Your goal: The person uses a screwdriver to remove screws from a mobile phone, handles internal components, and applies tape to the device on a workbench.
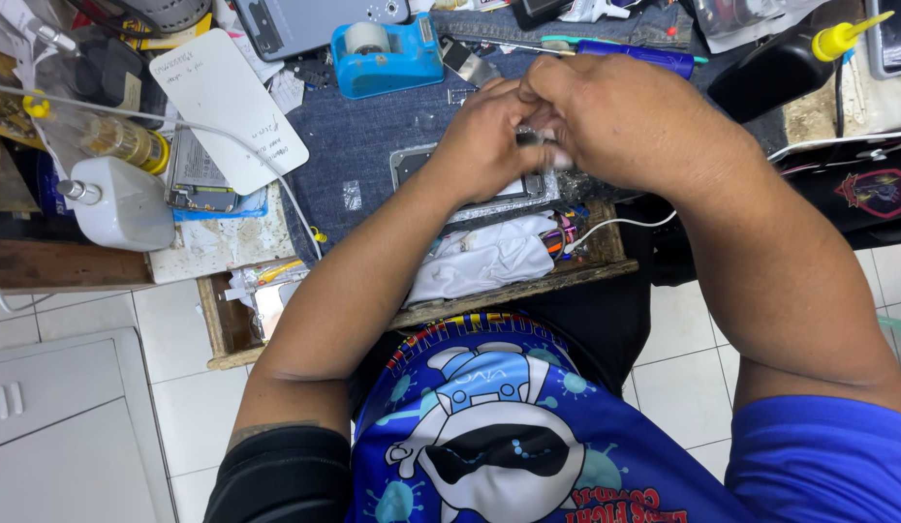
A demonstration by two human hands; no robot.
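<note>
A cluttered workbench carries a denim cloth, blue tape dispenser and white bottle.

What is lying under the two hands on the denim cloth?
A flat grey device on the denim cloth lies beneath the left hand and right hand; its middle is covered.

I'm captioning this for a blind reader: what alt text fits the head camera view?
Seen from above, a person's left hand and right hand pinch a small part together over an opened phone on a denim mat. A blue tape dispenser and a white bottle sit on the cluttered workbench.
</note>
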